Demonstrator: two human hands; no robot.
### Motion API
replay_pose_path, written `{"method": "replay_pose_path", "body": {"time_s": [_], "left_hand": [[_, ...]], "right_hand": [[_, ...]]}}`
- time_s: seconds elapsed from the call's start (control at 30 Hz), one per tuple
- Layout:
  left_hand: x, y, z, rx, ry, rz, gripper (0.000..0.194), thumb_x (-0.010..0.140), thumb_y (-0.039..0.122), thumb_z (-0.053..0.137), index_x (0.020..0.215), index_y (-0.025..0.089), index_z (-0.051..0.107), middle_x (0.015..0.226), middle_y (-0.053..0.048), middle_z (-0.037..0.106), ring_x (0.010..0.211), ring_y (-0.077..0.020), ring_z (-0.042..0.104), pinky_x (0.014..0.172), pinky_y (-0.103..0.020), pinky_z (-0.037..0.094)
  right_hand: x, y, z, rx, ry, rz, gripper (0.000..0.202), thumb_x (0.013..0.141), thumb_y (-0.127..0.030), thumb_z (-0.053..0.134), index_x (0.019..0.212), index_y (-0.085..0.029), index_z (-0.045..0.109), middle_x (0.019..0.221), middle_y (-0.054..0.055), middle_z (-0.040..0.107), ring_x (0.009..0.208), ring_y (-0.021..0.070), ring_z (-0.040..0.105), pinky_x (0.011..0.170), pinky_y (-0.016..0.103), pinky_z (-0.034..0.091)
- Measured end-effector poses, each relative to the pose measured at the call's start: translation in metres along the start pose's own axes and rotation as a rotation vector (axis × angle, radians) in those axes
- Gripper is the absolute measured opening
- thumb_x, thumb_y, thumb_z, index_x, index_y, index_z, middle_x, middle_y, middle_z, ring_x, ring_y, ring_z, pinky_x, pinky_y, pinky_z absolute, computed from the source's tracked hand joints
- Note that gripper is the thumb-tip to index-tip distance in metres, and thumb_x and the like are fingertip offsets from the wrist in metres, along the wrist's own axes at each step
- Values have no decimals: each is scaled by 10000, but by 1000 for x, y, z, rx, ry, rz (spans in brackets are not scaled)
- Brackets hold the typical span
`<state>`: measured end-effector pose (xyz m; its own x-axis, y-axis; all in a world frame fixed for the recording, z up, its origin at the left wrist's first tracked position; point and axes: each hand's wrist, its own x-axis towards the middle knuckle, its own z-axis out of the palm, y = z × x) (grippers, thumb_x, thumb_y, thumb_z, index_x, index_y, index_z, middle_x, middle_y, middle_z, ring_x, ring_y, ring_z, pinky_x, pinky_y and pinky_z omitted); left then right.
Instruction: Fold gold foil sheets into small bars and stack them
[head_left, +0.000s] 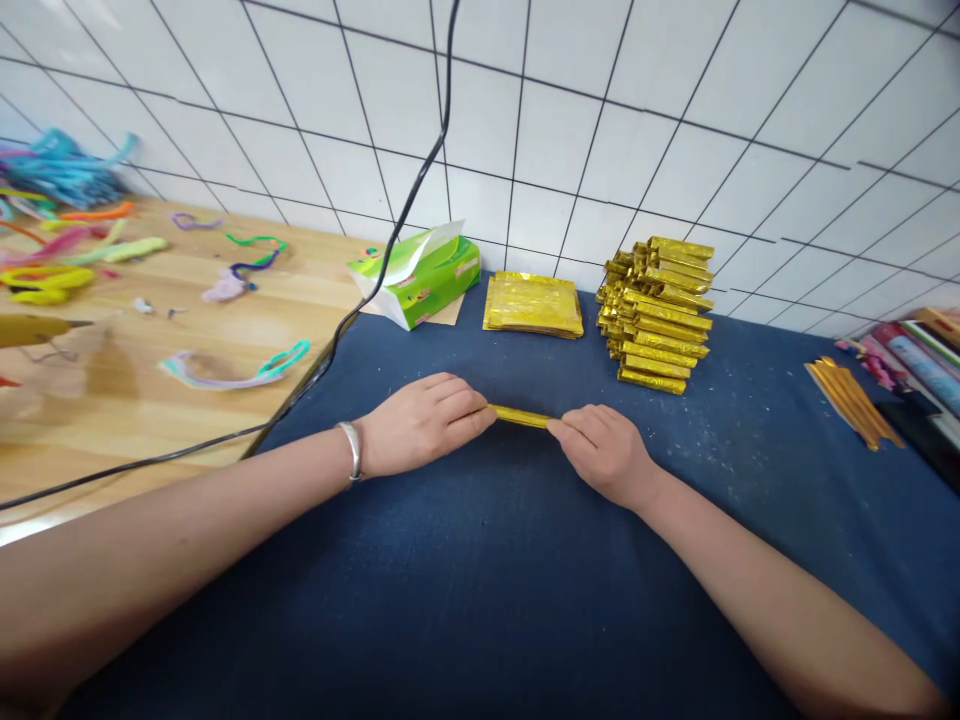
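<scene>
A narrow strip of folded gold foil paper (523, 417) stretches between my two hands, low over the dark blue cloth (480, 580). My left hand (424, 425), with a silver bangle at the wrist, pinches its left end. The right end is gripped by my right hand (604, 455). Fingers cover both tips of the strip. Behind it lies a flat stack of gold foil sheets (533, 304). To the right of that stands a pile of folded gold foil pieces (660, 315).
A green tissue box (431, 275) stands at the back. A black cable (409, 210) hangs across to the wooden table (150, 400), which bears colourful pipe cleaners (67, 170) and a yellow glue gun (37, 330). Flat gold-orange strips (853, 402) and books (919, 365) lie far right.
</scene>
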<state>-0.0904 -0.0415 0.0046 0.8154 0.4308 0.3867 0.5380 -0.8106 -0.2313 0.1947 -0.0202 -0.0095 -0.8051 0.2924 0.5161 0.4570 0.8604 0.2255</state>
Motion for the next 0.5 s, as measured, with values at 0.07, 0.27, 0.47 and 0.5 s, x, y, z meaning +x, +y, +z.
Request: {"method": "replay_pose_path", "body": {"time_s": [0.07, 0.27, 0.47, 0.5], "left_hand": [[2, -1, -1, 16, -12, 46, 224, 898, 128, 449, 1084, 153, 570, 969, -75, 632, 901, -178, 556, 819, -336, 437], [7, 5, -6, 3, -135, 95, 213, 923, 166, 420, 1049, 163, 592, 955, -65, 633, 912, -176, 552, 830, -329, 414], [13, 34, -19, 27, -314, -110, 249, 894, 138, 430, 1096, 125, 577, 872, -78, 619, 843, -200, 545, 762, -342, 412], [14, 38, -20, 44, -323, -131, 277, 893, 123, 409, 1123, 109, 563, 871, -86, 616, 829, -202, 542, 749, -346, 411]], "right_hand": [[2, 2, -1, -38, -28, -38, 134, 869, -128, 508, 972, -154, 589, 853, 50, 620, 740, 147, 511, 653, 298, 395], [6, 1, -6, 4, -202, -90, 165, 911, -142, 441, 924, -162, 604, 816, 47, 611, 758, 149, 499, 649, 296, 347], [12, -7, -18, 76, -360, 1, 192, 901, -128, 429, 954, -154, 612, 838, 66, 611, 803, 174, 500, 648, 305, 350], [13, -9, -20, 78, -377, 12, 193, 896, -128, 432, 958, -153, 613, 837, 68, 611, 799, 178, 500, 647, 309, 356]]}}
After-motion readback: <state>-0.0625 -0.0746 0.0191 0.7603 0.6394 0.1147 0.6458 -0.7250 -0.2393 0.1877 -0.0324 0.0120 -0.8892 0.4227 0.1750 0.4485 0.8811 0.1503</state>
